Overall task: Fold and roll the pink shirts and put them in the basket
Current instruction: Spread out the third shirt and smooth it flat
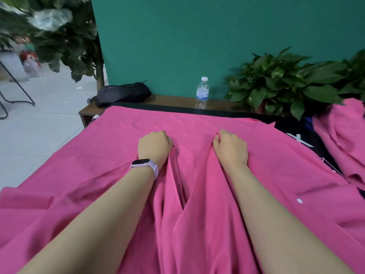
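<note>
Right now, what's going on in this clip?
A person has a pink shirt spread over the table and grips bunched fabric near its middle with both hands, left hand and right hand. It is not yet folded or rolled. A second pink shirt lies crumpled at the right. No basket shows.

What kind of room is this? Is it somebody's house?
Probably an office or lobby corner, not a home. A green partition wall, potted plants on a wooden ledge and a tiled floor suggest that. Both hands grip a pink shirt on the table.
</note>
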